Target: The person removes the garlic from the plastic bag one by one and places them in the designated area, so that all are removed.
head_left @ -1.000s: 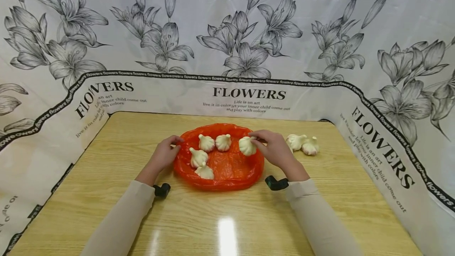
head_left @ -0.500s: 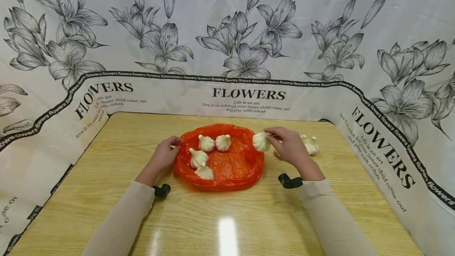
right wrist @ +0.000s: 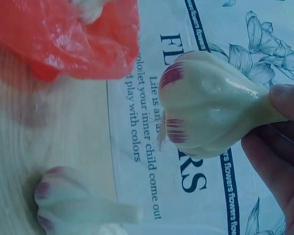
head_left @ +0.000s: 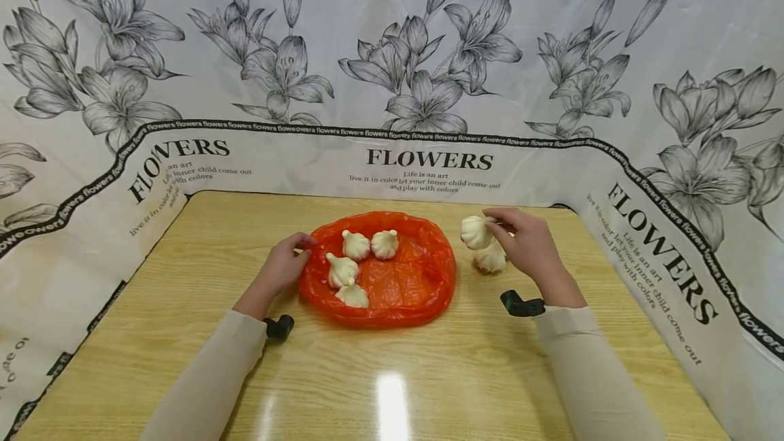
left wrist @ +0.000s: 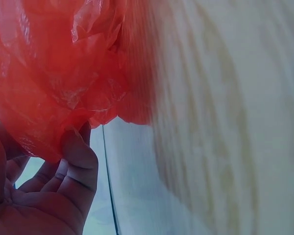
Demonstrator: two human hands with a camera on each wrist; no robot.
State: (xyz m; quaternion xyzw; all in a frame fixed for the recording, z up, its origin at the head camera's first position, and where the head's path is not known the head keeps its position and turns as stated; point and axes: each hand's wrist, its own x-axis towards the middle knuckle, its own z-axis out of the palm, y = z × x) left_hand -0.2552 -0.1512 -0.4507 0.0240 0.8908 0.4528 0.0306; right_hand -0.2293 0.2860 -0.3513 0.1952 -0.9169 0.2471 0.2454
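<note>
Garlic bulb [head_left: 476,231] pinched by right hand [head_left: 530,245], left hand [head_left: 283,269] apparently pinching red bag [head_left: 422,284] rim

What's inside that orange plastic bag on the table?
Four garlic bulbs lie in the open orange plastic bag, toward its left side. The left hand grips its left edge. Crumpled folds could hide something small, and what lies under the bag is covered.

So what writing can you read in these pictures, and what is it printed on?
"FLOWERS": large black letters on the flowered sheet behind the table, on the left, middle and right.
"Life is an art / live it in color let your inner child come out / and play with colors": small print under each heading.
"flowers flowers flowers...": repeated on the black band.
The garlic and red bag show no writing.
</note>
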